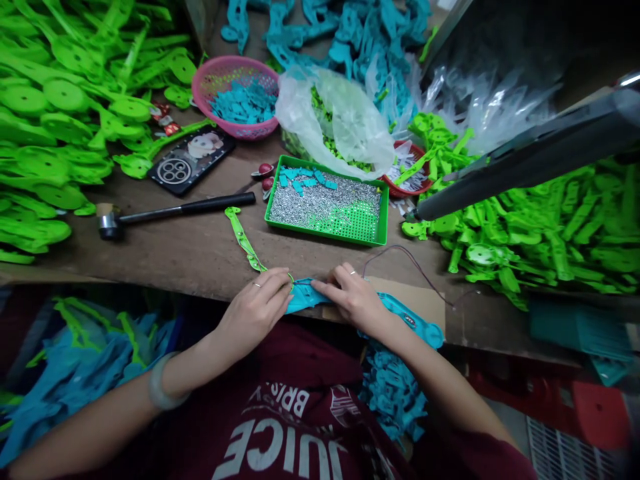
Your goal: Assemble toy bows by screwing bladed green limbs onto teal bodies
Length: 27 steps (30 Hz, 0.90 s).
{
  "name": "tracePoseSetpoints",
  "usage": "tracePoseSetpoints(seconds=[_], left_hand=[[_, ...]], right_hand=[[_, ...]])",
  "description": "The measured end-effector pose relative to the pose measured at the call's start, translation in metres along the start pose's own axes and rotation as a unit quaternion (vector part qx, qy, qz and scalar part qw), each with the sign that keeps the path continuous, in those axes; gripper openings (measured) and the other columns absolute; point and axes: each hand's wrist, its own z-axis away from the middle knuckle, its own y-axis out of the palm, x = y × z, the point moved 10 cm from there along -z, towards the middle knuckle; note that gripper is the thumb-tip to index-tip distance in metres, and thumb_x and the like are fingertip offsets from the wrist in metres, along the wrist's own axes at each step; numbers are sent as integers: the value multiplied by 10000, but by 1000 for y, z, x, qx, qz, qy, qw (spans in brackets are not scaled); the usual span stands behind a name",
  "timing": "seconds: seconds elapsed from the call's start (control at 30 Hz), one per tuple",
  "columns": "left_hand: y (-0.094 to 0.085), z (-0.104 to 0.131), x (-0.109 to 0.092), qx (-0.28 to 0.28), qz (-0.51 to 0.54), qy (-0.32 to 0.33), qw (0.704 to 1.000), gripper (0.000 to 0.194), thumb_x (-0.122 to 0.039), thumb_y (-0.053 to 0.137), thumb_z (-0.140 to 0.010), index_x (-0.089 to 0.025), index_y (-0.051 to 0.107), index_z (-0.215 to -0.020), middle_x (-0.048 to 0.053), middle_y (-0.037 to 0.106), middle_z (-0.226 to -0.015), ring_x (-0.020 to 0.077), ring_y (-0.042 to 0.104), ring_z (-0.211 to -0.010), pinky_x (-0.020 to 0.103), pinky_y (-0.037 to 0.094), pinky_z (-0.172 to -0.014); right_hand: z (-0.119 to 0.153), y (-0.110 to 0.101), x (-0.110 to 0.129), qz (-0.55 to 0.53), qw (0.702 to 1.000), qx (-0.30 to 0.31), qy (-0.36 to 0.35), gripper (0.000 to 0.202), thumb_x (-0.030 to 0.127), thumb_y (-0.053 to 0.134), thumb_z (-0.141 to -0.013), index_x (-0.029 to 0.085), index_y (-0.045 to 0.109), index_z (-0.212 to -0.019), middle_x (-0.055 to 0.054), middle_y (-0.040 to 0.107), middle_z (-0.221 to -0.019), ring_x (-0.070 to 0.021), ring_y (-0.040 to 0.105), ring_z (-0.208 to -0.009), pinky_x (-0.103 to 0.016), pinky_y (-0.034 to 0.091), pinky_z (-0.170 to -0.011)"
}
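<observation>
A blue plastic part (309, 297) lies at the table's front edge, its wider end (423, 327) showing beyond my right wrist. My left hand (257, 303) has its fingers pressed together where a green plastic arm (243, 240) meets the blue part. My right hand (353, 300) rests on the blue part, its index finger reaching left along a thin dark wire there. The green arm points up and away to the left, with wire and small screws on it. A dark wire (410, 253) loops out to the right of my right hand.
A green tray (383, 233) of small metal screws and blue pieces stands ahead. A hammer (180, 208) and phone (190, 160) lie left. Green parts are heaped at both sides, around a pink basket (200, 87) and plastic bag (350, 127). A dark bar (525, 157) slants in from the right.
</observation>
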Motion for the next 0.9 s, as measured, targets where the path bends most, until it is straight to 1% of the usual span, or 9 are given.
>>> tracePoseSetpoints(seconds=[0.1, 0.17, 0.27, 0.37, 0.5, 0.6, 0.67, 0.77, 0.9], left_hand=[[-1, -2, -1, 8, 2, 9, 1000, 126, -101, 537, -963, -106, 662, -979, 106, 691, -1001, 249, 647, -1113, 398, 561, -961], [1, -3, -1, 29, -14, 8, 999, 141, -112, 526, -970, -125, 661, -934, 94, 684, -951, 249, 646, -1098, 393, 556, -937], [6, -6, -6, 64, -65, 26, 995, 190, -118, 484, -981, -132, 668, -1029, 101, 676, -979, 249, 644, -1016, 386, 557, -856], [10, -8, -11, 86, -105, 47, 990, 239, -112, 467, -977, -124, 665, -1110, 104, 666, -988, 254, 622, -941, 385, 550, -800], [12, -8, -12, 83, -111, 51, 989, 244, -103, 473, -970, -97, 660, -1127, 109, 656, -989, 256, 598, -934, 375, 538, -780], [12, -6, -12, 79, -108, 52, 990, 244, -99, 479, -965, -93, 665, -1123, 114, 649, -1006, 262, 588, -955, 380, 537, -799], [11, -5, -13, 77, -113, 55, 989, 249, -94, 476, -963, -91, 669, -1121, 121, 644, -1015, 269, 582, -967, 388, 539, -813], [10, -6, -14, 75, -114, 54, 989, 261, -90, 471, -961, -82, 667, -1133, 131, 636, -1025, 278, 572, -986, 392, 540, -818], [11, -9, -17, 91, -89, 64, 990, 231, -91, 499, -957, -72, 663, -1119, 126, 639, -1076, 275, 565, -1041, 387, 531, -853]], right_hand=[[3, -9, 6, -17, 999, -37, -9, 337, 133, 399, -1013, 140, 648, -1240, -108, 553, -933, -208, 447, -843, -314, 418, -674], [4, -12, 10, -26, 999, -43, -10, 323, 132, 397, -1014, 135, 653, -1210, -102, 554, -930, -203, 439, -835, -314, 406, -672], [5, -12, 15, -18, 999, -39, -16, 327, 126, 378, -1019, 143, 653, -1194, -94, 546, -914, -202, 423, -829, -313, 386, -665], [4, -11, 14, -26, 999, -35, -16, 337, 122, 369, -1020, 147, 656, -1195, -92, 533, -908, -204, 421, -832, -310, 379, -663], [4, -14, 9, -101, 994, -32, 4, 324, 128, 385, -1021, 152, 652, -1203, -89, 539, -931, -200, 452, -866, -314, 407, -705], [3, -11, 7, -131, 991, -6, 28, 317, 146, 391, -1028, 174, 656, -1199, -82, 542, -934, -200, 464, -889, -320, 422, -734], [2, -10, 7, -117, 992, -2, 35, 320, 150, 391, -1028, 179, 668, -1186, -80, 533, -926, -200, 458, -883, -319, 415, -726], [0, -10, 7, -65, 997, -13, 31, 337, 136, 382, -1023, 190, 689, -1154, -78, 510, -910, -200, 437, -859, -310, 390, -688], [0, -6, 11, 44, 999, -9, -11, 291, 176, 431, -1025, 166, 668, -1192, -91, 518, -900, -216, 423, -861, -317, 354, -646]])
